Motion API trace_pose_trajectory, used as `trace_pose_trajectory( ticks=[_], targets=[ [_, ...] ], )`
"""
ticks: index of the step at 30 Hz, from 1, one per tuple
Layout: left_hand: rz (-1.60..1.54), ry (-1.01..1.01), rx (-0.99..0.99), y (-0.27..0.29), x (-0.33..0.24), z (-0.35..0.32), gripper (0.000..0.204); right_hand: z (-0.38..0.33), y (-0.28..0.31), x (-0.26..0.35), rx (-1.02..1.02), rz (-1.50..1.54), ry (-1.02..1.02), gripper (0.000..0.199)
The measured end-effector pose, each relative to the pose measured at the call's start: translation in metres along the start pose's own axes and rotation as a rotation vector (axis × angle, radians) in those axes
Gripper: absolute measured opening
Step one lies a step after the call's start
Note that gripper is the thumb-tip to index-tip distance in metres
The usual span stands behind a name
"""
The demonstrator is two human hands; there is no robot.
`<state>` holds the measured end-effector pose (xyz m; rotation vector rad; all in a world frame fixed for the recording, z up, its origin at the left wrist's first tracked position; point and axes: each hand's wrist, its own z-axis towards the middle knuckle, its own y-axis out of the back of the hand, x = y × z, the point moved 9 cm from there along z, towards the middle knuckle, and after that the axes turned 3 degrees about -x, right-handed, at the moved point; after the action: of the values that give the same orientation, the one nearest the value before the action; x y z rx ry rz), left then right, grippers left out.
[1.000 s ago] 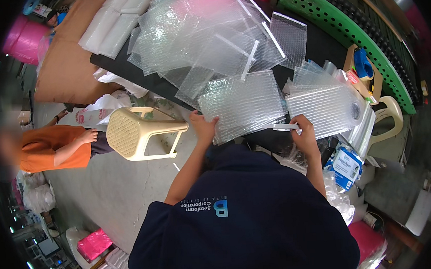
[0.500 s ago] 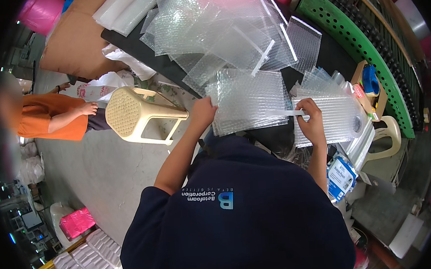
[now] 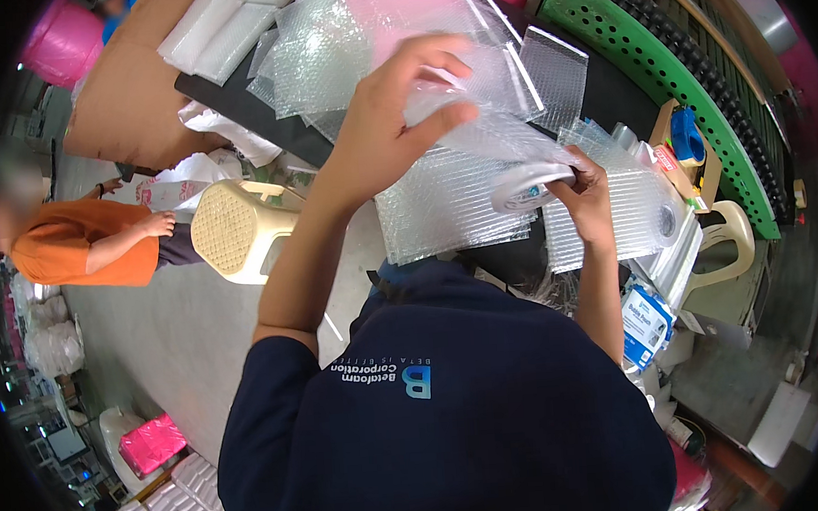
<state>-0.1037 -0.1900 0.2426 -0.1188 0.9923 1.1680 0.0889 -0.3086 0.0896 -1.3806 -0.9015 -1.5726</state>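
Observation:
My right hand [image 3: 585,198] grips a white-rimmed roll of tape [image 3: 529,188] by its edge, thumb and fingers closed on it. A blurred band of clear film [image 3: 500,140] runs from beside the roll up to my left hand [image 3: 400,115]. My left hand is raised and curled around the film's far end, its thumb and fingers on either side; their exact contact is blurred. Beneath the hands lies a stack of clear bubble-wrap pouches [image 3: 425,219] at the table's near edge. Another pile of bubble pouches [image 3: 317,50] spreads over the far side.
A second bubble-wrap stack [image 3: 604,229] with a tape roll [image 3: 666,224] on it lies to the right. Beyond are a cardboard box with blue tape [image 3: 688,140] and a green perforated rail [image 3: 646,68]. A beige stool [image 3: 234,231] and a person in orange [image 3: 90,242] are left.
My left hand has risen from the pouch stack's left edge toward the far pile, with film now between the hands. My right hand has lifted slightly and tilted the tape roll face up.

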Motion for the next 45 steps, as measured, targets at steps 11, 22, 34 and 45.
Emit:
trace_pose_trajectory(
  ticks=[11,22,34,45],
  targets=[
    [0.143,-0.012,0.255,-0.006,0.001,0.033,0.03,-0.073,0.024,-0.04,-0.197,0.399,-0.179,0.028],
    [0.19,0.215,1.05,-0.183,0.147,0.008,0.028,-0.12,0.059,-0.053,-0.349,0.277,-0.308,0.023],
    [0.177,0.557,0.398,-0.233,0.203,-0.127,0.031,-0.146,0.043,-0.101,-0.44,-0.089,-0.445,0.018],
    [-0.808,1.235,0.516,-0.228,0.195,-0.175,0.017,-0.128,0.028,-0.101,-0.398,-0.285,-0.371,0.018]
  ],
)
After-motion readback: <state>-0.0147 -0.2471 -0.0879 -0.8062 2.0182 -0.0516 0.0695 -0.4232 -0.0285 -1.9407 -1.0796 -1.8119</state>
